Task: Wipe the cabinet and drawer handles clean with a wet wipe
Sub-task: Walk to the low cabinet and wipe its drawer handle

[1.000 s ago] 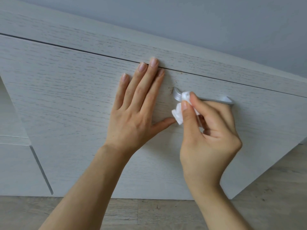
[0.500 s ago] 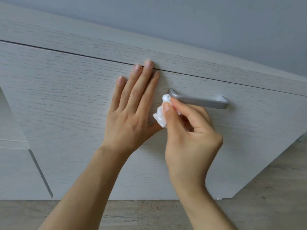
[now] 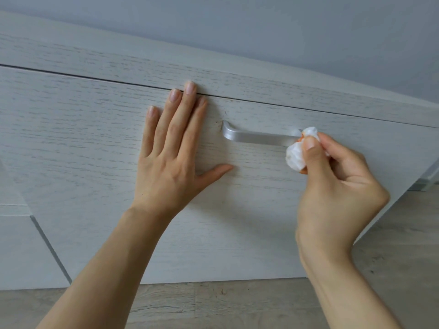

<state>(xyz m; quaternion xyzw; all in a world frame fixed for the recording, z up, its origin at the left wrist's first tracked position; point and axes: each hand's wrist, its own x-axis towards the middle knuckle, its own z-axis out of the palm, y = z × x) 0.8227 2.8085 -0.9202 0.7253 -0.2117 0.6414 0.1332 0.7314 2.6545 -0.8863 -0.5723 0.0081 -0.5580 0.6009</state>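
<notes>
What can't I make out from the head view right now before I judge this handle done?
- The right end of the handle: covered by the wet wipe and the right hand.
- Underside and back of the handle: faces away from the camera.
- Drawer front under the flat left hand: hidden by the palm.
- The metal part at the right edge: cut off by the frame.
- Small specks near the handle's left end: too small to identify.

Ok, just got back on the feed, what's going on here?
A person is wiping a drawer handle. The right hand pinches a crumpled wet wipe against the handle's right end. The left hand lies flat, fingers spread, on the drawer front just left of the handle. The wipe shows some orange staining. The drawer looks closed.
</notes>
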